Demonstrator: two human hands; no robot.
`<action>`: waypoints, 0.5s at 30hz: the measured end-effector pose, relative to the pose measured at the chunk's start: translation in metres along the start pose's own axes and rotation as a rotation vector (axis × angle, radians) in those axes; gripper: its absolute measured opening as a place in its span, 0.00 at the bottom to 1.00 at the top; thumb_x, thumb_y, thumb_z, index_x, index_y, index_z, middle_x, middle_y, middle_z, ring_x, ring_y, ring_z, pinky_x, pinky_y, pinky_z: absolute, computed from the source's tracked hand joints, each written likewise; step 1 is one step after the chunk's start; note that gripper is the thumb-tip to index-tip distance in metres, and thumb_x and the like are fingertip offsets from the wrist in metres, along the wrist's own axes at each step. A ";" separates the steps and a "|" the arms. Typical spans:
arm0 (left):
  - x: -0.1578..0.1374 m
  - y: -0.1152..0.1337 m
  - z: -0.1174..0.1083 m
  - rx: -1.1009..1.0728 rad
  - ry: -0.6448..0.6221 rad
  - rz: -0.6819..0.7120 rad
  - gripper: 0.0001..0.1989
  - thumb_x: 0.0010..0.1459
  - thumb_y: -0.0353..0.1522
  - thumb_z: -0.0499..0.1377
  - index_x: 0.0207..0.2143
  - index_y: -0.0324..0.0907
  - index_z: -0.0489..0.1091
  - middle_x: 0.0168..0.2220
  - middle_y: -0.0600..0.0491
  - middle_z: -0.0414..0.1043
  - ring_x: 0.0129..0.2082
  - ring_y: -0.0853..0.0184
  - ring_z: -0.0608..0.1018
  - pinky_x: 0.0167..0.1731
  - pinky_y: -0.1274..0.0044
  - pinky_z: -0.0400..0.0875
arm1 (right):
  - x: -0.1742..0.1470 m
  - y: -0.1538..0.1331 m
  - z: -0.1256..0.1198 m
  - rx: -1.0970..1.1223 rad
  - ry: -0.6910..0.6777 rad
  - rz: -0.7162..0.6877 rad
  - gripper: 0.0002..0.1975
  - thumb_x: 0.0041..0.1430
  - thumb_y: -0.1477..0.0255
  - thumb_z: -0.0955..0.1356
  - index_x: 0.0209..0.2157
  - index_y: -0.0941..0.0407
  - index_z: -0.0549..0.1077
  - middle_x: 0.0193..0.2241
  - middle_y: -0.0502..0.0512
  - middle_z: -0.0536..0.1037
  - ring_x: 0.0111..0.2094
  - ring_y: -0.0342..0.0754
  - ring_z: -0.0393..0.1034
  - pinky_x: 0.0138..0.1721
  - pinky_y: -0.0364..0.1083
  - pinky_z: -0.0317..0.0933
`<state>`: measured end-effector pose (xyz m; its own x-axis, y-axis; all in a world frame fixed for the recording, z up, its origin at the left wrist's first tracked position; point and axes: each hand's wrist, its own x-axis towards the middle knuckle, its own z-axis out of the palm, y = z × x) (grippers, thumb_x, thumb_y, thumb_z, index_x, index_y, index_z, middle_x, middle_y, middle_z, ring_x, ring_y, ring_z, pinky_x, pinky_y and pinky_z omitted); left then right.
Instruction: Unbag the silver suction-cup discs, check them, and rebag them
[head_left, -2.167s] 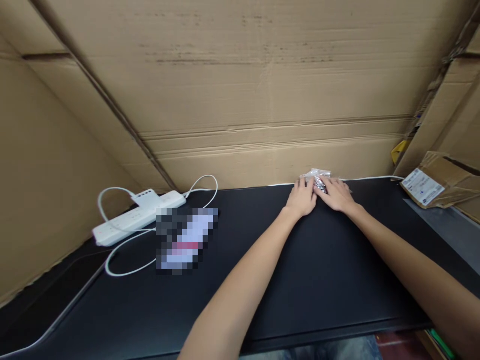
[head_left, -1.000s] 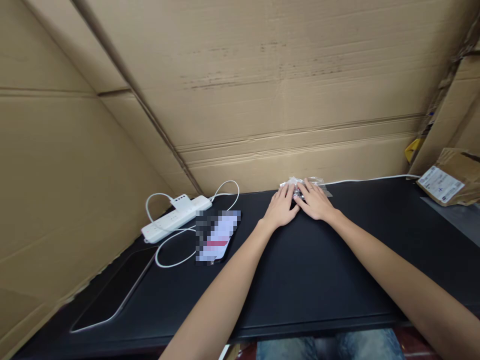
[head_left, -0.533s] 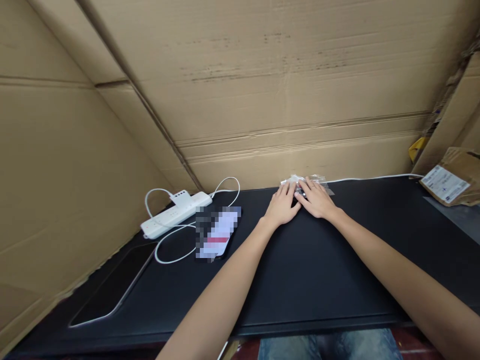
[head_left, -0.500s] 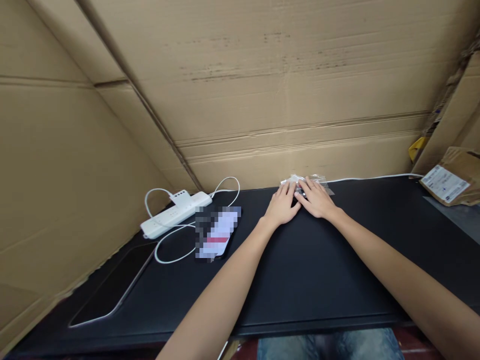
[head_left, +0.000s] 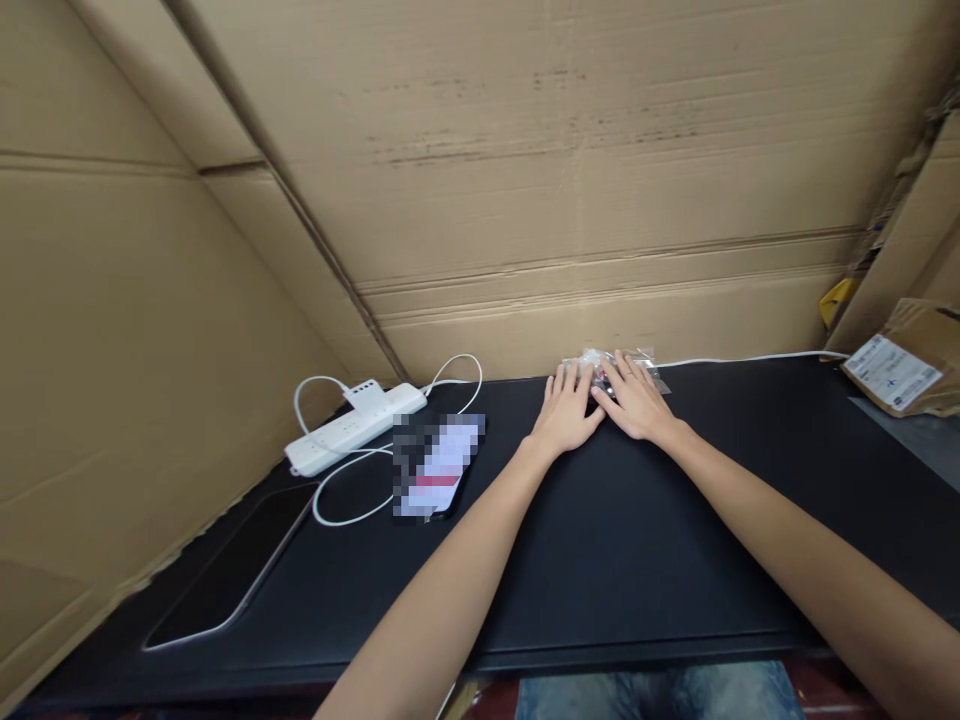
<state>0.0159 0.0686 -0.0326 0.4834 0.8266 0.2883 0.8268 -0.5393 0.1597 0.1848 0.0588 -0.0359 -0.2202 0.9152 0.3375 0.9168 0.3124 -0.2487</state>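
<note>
Both arms reach to the back of the black table (head_left: 600, 560). My left hand (head_left: 564, 412) lies flat with its fingers stretched out over the left side of a crinkled clear plastic packet (head_left: 660, 384). Beside it, my right hand (head_left: 634, 402) rests with fingers spread on the same packet. The two thumbs come close together. A bit of red and something dark show through the plastic between the hands. What is inside cannot be made out, since the hands cover most of it.
A white power strip (head_left: 352, 432) with a plugged-in adapter and looping white cable stands left. Near it lie a phone (head_left: 442, 465) with a blurred screen and a dark tablet (head_left: 232, 570). A labelled brown package (head_left: 907, 360) sits right. Cardboard walls (head_left: 600, 200) enclose the table.
My hands stay over the packet, with the left fingers spread slightly more. The whole view has shifted a little.
</note>
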 end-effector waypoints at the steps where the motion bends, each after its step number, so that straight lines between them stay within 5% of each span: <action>1: 0.000 0.000 -0.001 0.004 0.004 0.001 0.36 0.65 0.45 0.48 0.70 0.40 0.42 0.72 0.41 0.38 0.70 0.48 0.43 0.65 0.55 0.44 | -0.001 -0.001 0.000 0.000 0.011 -0.003 0.35 0.68 0.53 0.52 0.69 0.58 0.50 0.70 0.65 0.45 0.70 0.61 0.38 0.67 0.59 0.35; 7: -0.013 0.009 -0.006 0.029 0.083 0.045 0.39 0.64 0.48 0.49 0.70 0.38 0.43 0.71 0.40 0.38 0.71 0.49 0.40 0.66 0.56 0.41 | -0.015 0.008 -0.008 0.009 0.160 -0.011 0.32 0.68 0.60 0.55 0.67 0.64 0.53 0.68 0.69 0.50 0.69 0.59 0.43 0.67 0.58 0.39; 15: -0.028 0.016 -0.010 -0.006 0.051 0.057 0.37 0.65 0.46 0.50 0.70 0.44 0.40 0.72 0.43 0.39 0.71 0.48 0.40 0.65 0.55 0.43 | -0.037 0.070 -0.021 0.006 0.147 -0.048 0.29 0.62 0.68 0.62 0.64 0.62 0.60 0.62 0.68 0.65 0.63 0.62 0.58 0.61 0.60 0.56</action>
<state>0.0126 0.0356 -0.0291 0.5144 0.7854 0.3444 0.7965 -0.5863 0.1475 0.2637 0.0414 -0.0468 -0.2125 0.8518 0.4788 0.9042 0.3572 -0.2341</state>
